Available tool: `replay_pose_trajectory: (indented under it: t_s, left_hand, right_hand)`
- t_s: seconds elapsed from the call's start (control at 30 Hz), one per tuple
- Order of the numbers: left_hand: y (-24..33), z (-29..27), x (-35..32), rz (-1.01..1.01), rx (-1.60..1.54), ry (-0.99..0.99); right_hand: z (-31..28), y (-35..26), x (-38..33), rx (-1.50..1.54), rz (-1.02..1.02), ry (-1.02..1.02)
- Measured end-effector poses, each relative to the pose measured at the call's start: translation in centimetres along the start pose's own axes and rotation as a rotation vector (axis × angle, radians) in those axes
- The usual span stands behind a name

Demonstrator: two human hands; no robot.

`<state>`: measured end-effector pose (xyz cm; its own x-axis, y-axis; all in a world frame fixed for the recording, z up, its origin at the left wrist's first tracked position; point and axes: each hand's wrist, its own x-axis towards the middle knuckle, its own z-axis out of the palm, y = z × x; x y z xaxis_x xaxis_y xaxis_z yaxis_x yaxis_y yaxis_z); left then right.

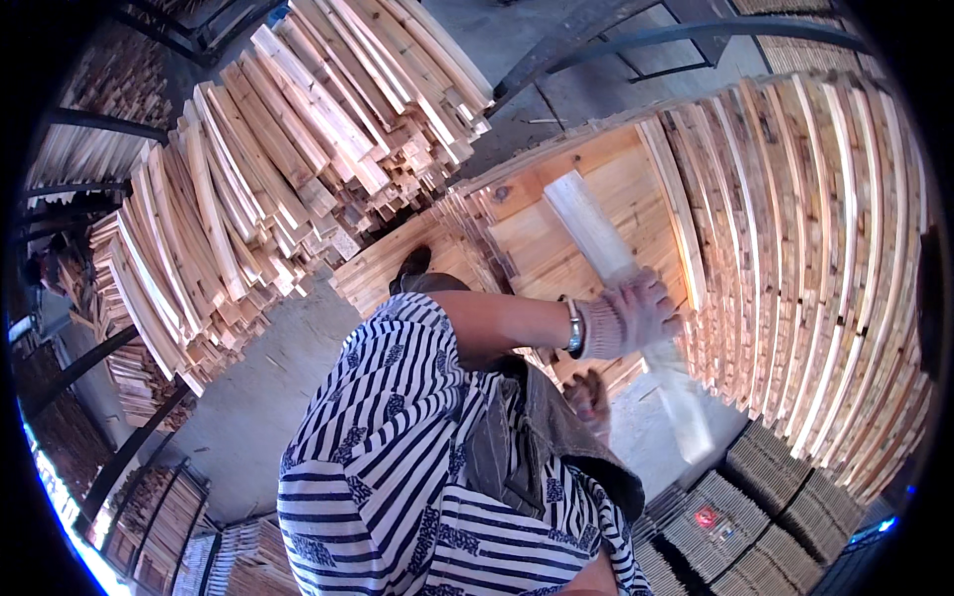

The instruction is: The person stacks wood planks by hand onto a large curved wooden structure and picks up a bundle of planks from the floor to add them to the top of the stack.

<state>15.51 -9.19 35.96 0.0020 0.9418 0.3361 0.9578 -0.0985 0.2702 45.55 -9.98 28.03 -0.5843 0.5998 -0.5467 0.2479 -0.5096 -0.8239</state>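
My left hand, in a pale knit glove with a silver band at the wrist, is closed round the middle of a long, light wooden slat. The slat slants from upper left to lower right, and its lower end is smeared by motion. Below it, close to my grey apron, my right hand shows only in part; its fingers look a little apart, and I see nothing in them. Under the slat lies a layer of flat wooden boards, bordered on the right by a tall stack of slats.
Heaped wooden strips stand at the upper left. Dark metal frames line the left side, and a dark bar crosses the top. Bundled slats sit at the lower right. Grey floor shows between the stacks.
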Motion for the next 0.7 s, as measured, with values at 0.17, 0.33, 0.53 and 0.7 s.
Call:
replay_pose_trajectory:
  t_s: [0.17,0.33,0.53,0.7]
  left_hand:
    - [-3.7,11.1,-4.3,-0.092,-0.039,-0.139]
    - [-5.7,14.4,-6.5,0.019,-0.086,-0.061]
    - [-6.2,13.3,-5.8,0.008,-0.177,-0.282]
    - [-8.6,8.3,-8.0,0.029,-0.487,0.09]
  right_hand:
    - [3.3,2.1,-1.1,-0.163,0.304,0.172]
    - [6.5,0.6,-1.6,-0.44,0.384,0.313]
    - [4.3,0.2,-1.7,-0.213,0.178,0.307]
    - [1.6,1.5,-2.7,-0.213,0.107,0.408]
